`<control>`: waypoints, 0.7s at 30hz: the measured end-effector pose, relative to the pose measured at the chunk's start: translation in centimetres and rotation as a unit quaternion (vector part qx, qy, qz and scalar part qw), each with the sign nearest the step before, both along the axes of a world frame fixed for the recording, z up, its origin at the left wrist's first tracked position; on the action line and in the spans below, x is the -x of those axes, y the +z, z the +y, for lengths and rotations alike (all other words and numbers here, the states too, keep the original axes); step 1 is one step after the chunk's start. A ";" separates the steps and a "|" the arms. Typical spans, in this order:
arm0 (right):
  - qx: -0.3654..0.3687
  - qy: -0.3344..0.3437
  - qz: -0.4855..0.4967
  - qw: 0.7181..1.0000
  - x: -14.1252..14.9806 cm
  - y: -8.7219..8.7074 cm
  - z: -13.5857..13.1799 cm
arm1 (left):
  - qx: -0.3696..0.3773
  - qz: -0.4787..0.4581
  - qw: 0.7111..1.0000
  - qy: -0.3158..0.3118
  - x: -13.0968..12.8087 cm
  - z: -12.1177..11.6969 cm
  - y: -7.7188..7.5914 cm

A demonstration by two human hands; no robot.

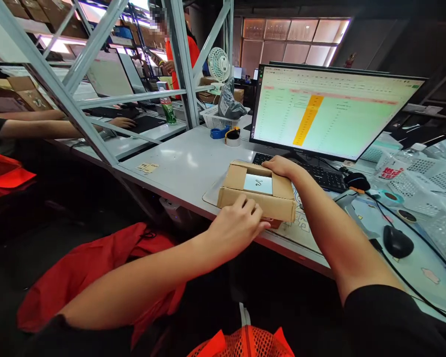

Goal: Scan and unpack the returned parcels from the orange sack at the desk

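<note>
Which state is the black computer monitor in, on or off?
On: the black computer monitor glows brightly, showing an orange column.

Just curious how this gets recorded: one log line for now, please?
left hand: at near side of brown rectangular cardboard box | right hand: on its far right corner

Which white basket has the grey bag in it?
The white basket left of the monitor, near the fan. The grey bag pokes out of it; the baskets right of the monitor show none.
</note>
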State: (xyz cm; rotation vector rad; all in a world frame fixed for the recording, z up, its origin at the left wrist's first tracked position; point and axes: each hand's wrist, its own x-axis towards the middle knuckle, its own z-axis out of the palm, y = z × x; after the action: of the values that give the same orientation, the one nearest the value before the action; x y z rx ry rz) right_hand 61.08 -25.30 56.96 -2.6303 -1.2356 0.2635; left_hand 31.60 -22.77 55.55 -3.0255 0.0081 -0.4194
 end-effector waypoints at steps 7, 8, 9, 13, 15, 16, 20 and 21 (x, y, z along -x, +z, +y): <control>-0.087 -0.013 -0.023 0.996 0.3 -0.5 -0.3 | 0.033 0.146 0.988 -0.022 -9.9 6.1 5.0; -0.114 -0.017 -0.030 0.993 0.4 -0.6 -0.4 | 0.048 0.164 0.985 -0.027 -11.4 6.3 5.2; -0.146 -0.023 -0.038 0.988 0.5 -0.6 -0.6 | 0.064 0.169 0.983 -0.026 -12.6 6.4 5.3; -0.302 -0.077 -0.058 0.948 0.5 -0.5 -3.7 | 0.101 0.114 0.988 -0.029 -13.0 6.8 5.1; -0.367 -0.106 -0.053 0.923 0.8 -0.8 -6.9 | 0.108 0.061 0.992 -0.037 -10.7 7.9 5.4; -0.396 -0.111 -0.038 0.911 1.4 -1.3 -8.9 | 0.116 0.023 0.992 -0.035 -9.2 8.4 5.7; -0.534 0.013 0.157 0.830 6.9 -5.2 -16.8 | 0.192 -0.117 0.974 -0.018 -3.3 8.0 5.6; -0.556 0.051 0.201 0.805 9.0 -6.4 -18.4 | 0.219 -0.137 0.966 -0.030 -2.2 7.1 5.1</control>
State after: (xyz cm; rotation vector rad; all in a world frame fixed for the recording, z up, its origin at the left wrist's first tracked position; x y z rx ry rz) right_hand 52.04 -43.66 50.59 -1.3966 -0.9296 0.0543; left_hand 33.82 -15.69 60.64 -3.3668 -0.0142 -0.9588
